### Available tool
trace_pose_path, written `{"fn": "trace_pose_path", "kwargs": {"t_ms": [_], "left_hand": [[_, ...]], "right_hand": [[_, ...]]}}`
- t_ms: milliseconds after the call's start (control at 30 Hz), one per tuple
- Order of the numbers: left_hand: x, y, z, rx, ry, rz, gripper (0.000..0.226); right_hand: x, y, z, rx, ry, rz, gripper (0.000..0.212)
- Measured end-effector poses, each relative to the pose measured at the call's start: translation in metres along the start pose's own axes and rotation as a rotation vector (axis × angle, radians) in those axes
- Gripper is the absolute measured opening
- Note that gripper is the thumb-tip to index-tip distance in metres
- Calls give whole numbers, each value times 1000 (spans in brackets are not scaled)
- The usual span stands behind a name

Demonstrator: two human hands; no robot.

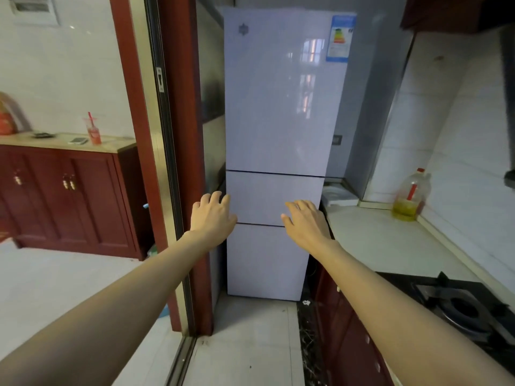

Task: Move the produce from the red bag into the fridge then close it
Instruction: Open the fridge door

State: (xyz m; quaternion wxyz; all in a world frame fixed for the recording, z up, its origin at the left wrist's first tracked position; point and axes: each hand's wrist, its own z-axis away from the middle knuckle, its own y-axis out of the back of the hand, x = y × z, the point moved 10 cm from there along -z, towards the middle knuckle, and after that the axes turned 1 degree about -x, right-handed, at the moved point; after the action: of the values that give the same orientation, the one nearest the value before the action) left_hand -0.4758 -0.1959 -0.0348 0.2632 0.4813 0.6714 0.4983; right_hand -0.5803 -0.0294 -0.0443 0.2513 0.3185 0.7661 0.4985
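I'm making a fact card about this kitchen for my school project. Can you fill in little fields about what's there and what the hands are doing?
fridge: tall, pale, three sections, all shut
left hand: open, empty, at the left edge of the middle drawer
right hand: open, empty, reaching towards the same drawer's right side
oil bottle: on the counter right of the fridge, partly full
gas stove: lower right, no pot on it
red cup with straw: on the sideboard in the next room
red bag: not in view
produce: not in view
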Motion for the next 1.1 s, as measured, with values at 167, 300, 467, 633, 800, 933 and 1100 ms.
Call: {"fn": "trace_pose_path", "kwargs": {"t_ms": [167, 300, 467, 633, 800, 933, 1100], "left_hand": [[-18, -47, -72, -35, 2, -27, 51], [-40, -65, -140, -15, -3, -38, 52], [-54, -84, -217, -13, -48, -73, 54], [-65, -114, -279, -28, -47, -95, 55], [-82, -135, -342, -7, -1, -110, 51], [-93, -142, -389, 18, 66, -129, 50], [-104, -135, -441, 55, 166, -158, 54]], "right_hand": [[6, -57, -73, -40, 19, -9, 44], [5, -79, -150, -13, 24, -1, 45], [2, -86, -242, 74, 35, -35, 44], [17, -128, -304, 80, 50, -28, 44], [31, -166, -381, 41, 113, 4, 47], [24, -184, -451, 86, 259, -20, 46], [-3, -204, -537, 39, 460, 8, 51]]}}
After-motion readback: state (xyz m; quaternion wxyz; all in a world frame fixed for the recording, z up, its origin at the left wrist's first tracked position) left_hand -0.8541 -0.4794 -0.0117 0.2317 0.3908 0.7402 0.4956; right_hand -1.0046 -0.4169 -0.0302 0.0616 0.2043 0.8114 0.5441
